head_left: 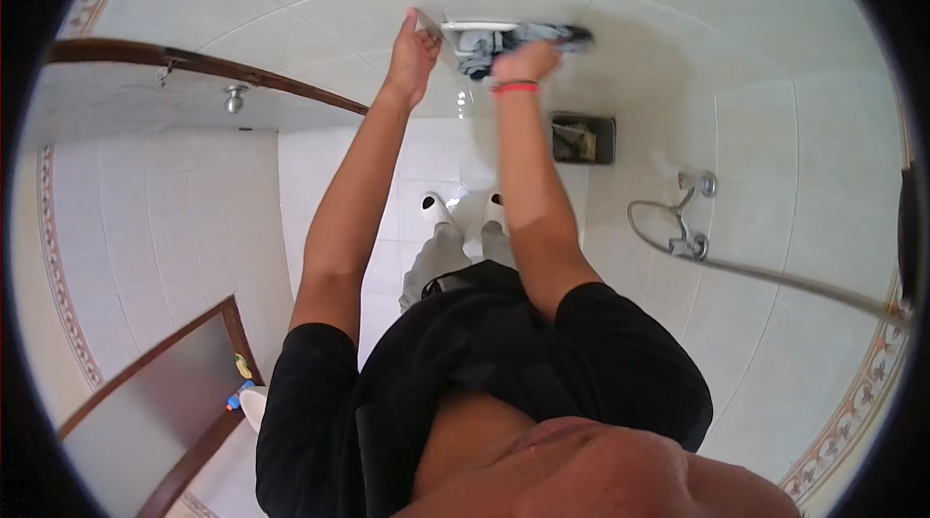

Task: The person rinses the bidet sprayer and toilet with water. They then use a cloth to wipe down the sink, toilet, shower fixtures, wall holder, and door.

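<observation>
My left hand is raised near the tiled wall. Its fingers are curled, with the thumb pointing up, round the near edge of a thin, flat, pale panel whose kind I cannot make out. Just to the right, my right hand, a red band at its wrist, grips a crumpled grey-and-black cloth. The cloth lies against a white ledge on the wall and hides part of it. Motion smears the right hand and the cloth's far end.
A dark bin with things inside stands below on the right. A shower mixer with its hose juts from the right wall. On the left are a brown-framed partition with a round knob and a doorway. White slippers rest on the tiled floor.
</observation>
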